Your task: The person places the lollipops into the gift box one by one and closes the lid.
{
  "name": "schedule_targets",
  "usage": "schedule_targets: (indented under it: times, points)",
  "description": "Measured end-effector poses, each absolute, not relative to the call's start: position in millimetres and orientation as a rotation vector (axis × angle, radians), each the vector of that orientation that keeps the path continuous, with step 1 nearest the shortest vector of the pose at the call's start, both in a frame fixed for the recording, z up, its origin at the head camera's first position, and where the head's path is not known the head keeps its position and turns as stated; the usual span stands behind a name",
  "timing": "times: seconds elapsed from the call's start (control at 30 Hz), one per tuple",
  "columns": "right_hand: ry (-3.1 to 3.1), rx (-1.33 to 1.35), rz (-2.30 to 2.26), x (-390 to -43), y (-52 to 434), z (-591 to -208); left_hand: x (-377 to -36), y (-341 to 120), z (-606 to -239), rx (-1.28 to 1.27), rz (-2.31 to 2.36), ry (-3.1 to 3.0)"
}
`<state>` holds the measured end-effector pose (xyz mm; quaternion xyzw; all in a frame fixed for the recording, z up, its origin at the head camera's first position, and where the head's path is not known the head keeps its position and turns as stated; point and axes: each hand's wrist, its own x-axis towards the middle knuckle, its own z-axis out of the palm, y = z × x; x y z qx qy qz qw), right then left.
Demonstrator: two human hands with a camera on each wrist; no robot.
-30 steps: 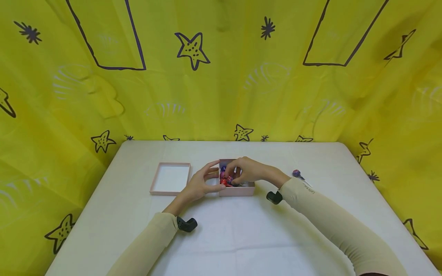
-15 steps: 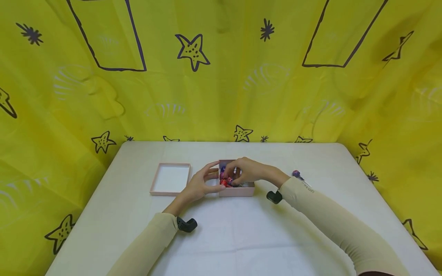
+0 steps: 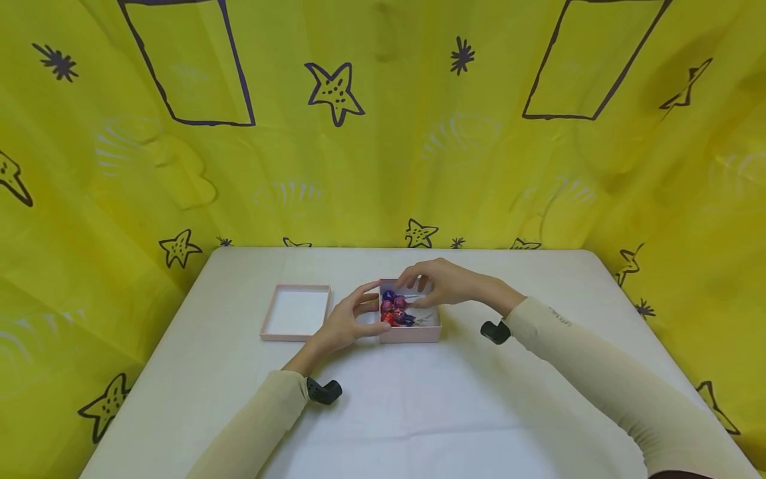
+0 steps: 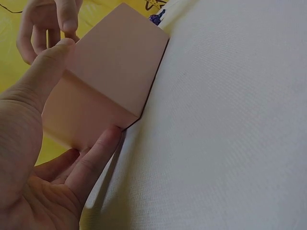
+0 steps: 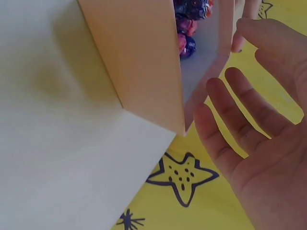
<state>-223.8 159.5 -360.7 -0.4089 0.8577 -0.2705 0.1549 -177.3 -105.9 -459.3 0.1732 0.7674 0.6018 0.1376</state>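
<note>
My left hand holds the left end of a small pink box; its thumb is at the front rim and its fingers are against the side, as the left wrist view shows. Inside lie several lollipops in red, pink and purple wrappers, heads to the left and white sticks to the right. Over the box's back right part hovers my right hand. Its fingers are loosely bent with nothing between them, and the right wrist view shows the palm bare beside the rim.
A shallow pink lid with a white inside lies left of the box on the white-covered table. Beyond the box in the left wrist view, a purple lollipop lies on the table. A yellow patterned curtain surrounds the table.
My right hand has risen out of the box and moved up and right, its fingers spreading and uncovering the lollipops. The sleeve now covers the loose lollipop in the head view. The left hand stays put.
</note>
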Motion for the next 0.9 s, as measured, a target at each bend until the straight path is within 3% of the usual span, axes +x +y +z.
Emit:
schedule_targets:
  times: [0.9]
  points:
    - [2.627, -0.957, -0.786, -216.3, 223.8, -346.2, -177.6, -104.5, -460.0, 0.505, 1.727, 2.243]
